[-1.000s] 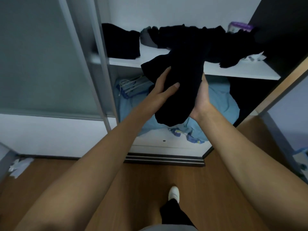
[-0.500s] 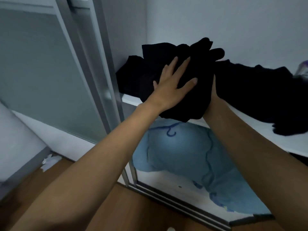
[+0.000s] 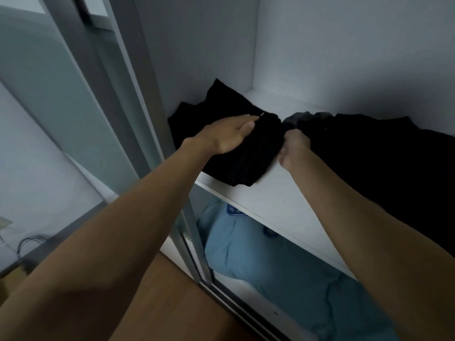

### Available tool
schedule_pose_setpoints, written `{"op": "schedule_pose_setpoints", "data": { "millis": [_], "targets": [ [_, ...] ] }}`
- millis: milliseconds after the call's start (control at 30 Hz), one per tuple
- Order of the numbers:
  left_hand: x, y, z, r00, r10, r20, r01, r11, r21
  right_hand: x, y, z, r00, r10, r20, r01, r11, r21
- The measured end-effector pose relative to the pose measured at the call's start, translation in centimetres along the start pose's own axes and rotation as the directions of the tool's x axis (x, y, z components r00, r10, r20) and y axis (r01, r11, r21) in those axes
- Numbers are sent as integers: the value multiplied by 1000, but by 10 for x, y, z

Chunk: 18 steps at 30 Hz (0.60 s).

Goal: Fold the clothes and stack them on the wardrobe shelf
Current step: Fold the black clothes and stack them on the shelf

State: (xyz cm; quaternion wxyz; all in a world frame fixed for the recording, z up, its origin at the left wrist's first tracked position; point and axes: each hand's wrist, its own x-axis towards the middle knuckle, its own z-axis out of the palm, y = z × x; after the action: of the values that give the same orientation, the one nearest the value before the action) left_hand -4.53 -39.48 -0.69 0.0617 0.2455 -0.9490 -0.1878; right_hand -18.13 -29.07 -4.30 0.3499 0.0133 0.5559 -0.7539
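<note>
crowding the shelf (image 3: 270, 200), loose black clothes (image 3: 381, 148) lie beside the folded stack (image 3: 236, 163).

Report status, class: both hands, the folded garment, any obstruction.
Left hand flat on folded black garment, lying on shelf. Right hand curled at its right edge, grip unclear. Dark clothes heaped close alongside.
</note>
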Motion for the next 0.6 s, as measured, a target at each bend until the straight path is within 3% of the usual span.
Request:
{"op": "schedule_pose_setpoints", "data": {
  "millis": [133, 233, 333, 433, 600],
  "targets": [
    [18, -34, 2, 956, -89, -280, 136, 978, 155, -1, 15, -11, 994, -21, 103, 37, 988, -153],
    [37, -41, 3, 960, -185, -211, 229, 950, 210, -2, 26, 21, 976, -154, 156, 193, 941, -279],
    [52, -47, 5, 956, -287, -62, 294, 939, 179, 7, 32, 38, 965, -234, 116, 262, 876, -406],
    [58, -57, 17, 938, -345, 12, 339, 926, 170, 16, 40, 38, 947, -305, 97, 296, 721, -627],
    [64, -58, 18, 940, -339, 27, 330, 929, 168, 19, 27, 29, 936, -299, 187, 344, 655, -673]
  ]
}}
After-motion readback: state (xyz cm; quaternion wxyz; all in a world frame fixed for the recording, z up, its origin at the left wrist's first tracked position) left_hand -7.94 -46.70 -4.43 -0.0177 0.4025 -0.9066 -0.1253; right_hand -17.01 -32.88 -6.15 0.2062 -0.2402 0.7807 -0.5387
